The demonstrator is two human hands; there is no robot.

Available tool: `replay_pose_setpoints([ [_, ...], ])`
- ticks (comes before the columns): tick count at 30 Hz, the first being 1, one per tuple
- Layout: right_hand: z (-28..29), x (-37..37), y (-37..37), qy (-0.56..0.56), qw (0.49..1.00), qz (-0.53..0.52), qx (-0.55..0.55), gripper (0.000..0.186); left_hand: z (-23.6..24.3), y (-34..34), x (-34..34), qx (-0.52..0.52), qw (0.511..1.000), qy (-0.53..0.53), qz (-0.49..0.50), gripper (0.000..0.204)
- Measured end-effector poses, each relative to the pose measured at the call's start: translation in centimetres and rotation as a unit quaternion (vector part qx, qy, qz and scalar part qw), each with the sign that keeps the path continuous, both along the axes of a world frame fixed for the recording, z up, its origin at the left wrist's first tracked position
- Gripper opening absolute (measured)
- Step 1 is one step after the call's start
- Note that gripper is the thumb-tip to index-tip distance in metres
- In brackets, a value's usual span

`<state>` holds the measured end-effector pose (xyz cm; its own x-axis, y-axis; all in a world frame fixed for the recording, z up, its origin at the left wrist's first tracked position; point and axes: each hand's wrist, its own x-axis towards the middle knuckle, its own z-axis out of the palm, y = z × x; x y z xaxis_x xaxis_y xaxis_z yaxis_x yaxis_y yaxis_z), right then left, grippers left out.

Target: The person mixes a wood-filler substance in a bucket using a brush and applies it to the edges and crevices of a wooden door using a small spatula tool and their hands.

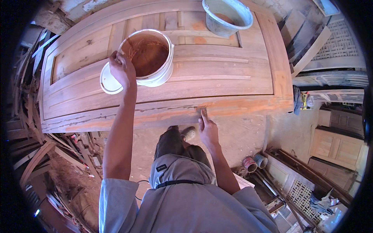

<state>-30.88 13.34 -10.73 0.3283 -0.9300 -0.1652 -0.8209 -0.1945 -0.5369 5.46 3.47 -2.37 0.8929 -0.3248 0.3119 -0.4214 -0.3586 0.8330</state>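
My left hand (122, 69) is closed on the near-left rim of a white bucket (159, 77), which holds reddish-brown filler paste (150, 58). Beside and partly under that hand lies a round white lid (110, 82). My right hand (208, 130) grips a small putty knife (201, 110), with the index finger stretched along it. The blade meets the near edge of a large panelled wooden door (217, 86). Orange-brown filler is smeared along this edge to both sides of the blade, thicker to the right. Most of the knife's handle is hidden in my fingers.
A grey-blue basin (227, 21) with some brown material stands on the door's far right. Scrap wood (77, 153) is heaped at the left. To the right are two small paint cans (250, 164), long boards and finished door panels (334, 147) leaning at the wall.
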Motion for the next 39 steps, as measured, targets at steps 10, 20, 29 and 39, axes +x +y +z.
replay_pose_setpoints([
  [10,2.6,-0.9,-1.0,0.066,0.988,0.141,0.02,0.044,0.8,-0.2,-1.3,-0.084,0.996,0.037,-0.014,0.033],
  [20,6.4,-1.9,-10.2,0.216,0.931,0.29,0.055,0.034,2.0,-0.1,-2.0,-0.091,0.993,0.063,-0.029,0.034],
  [29,9.2,-7.9,-15.1,0.242,0.949,0.183,0.091,0.044,1.6,-0.1,-1.7,-0.086,0.994,0.07,-0.023,0.037],
  [39,3.1,1.8,-0.4,0.003,0.998,0.001,0.065,0.047,1.5,0.1,-1.8,-0.1,0.987,0.121,-0.033,0.043],
])
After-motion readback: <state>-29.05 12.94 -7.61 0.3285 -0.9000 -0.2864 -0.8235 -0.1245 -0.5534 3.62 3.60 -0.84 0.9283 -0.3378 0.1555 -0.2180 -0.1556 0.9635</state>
